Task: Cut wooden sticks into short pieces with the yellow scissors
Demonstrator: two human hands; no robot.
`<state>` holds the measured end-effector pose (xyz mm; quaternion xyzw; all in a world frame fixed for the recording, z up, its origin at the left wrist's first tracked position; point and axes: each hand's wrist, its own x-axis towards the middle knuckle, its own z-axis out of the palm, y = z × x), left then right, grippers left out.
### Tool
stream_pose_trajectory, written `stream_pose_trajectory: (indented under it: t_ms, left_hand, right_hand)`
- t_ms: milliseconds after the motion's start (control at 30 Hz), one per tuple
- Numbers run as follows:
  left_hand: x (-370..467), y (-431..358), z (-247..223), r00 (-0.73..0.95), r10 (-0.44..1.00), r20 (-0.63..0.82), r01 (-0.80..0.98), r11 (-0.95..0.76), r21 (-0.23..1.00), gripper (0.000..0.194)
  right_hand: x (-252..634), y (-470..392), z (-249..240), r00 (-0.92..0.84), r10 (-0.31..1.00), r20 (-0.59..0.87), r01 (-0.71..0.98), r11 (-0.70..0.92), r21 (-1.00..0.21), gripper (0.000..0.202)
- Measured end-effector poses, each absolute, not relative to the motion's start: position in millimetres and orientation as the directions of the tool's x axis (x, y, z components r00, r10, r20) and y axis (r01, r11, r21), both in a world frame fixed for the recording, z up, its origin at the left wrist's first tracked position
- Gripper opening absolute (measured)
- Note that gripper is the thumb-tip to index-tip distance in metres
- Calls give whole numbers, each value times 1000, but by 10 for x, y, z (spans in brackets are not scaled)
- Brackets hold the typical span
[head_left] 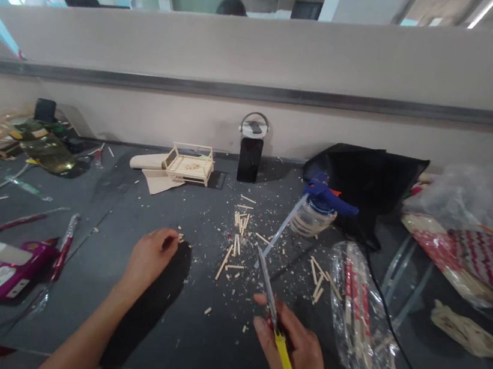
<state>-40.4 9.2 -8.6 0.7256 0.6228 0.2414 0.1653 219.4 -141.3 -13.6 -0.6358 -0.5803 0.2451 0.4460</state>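
Note:
My right hand (297, 351) grips a tool with a yellow handle (288, 368) and a thin metal blade (267, 287) that points up and away over the dark table (190, 334). My left hand (150, 259) rests on the table with its fingertips pinched on a small wooden piece (179, 237). Between the hands lie several cut wooden sticks and chips (237, 238). A small wooden frame model (189, 165) stands further back.
A glue gun with a blue grip (320, 209) lies right of the sticks beside a black bag (365, 176). A plastic packet of sticks (359, 311), a black speaker (251, 149), a purple box (11, 277) and clutter fill both sides. People sit beyond the wall.

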Motion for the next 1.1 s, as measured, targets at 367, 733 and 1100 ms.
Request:
stream_pose_trajectory:
  t_ms: [367, 733, 1100]
  left_hand:
    - [-414, 68, -69, 138, 970, 201, 937, -194, 292, 19]
    - [-305, -356, 122, 163, 966, 202, 814, -247, 526, 19]
    - [65, -734, 23, 547, 831, -102, 772, -454, 444, 8]
  right_hand:
    - [2213, -1417, -158, 231, 947, 223, 490, 85, -868, 25]
    - [2247, -1407, -144, 207, 950, 235, 546, 87, -833, 25]
    - [2267, -1406, -93, 137, 956, 260, 572, 138, -809, 23]
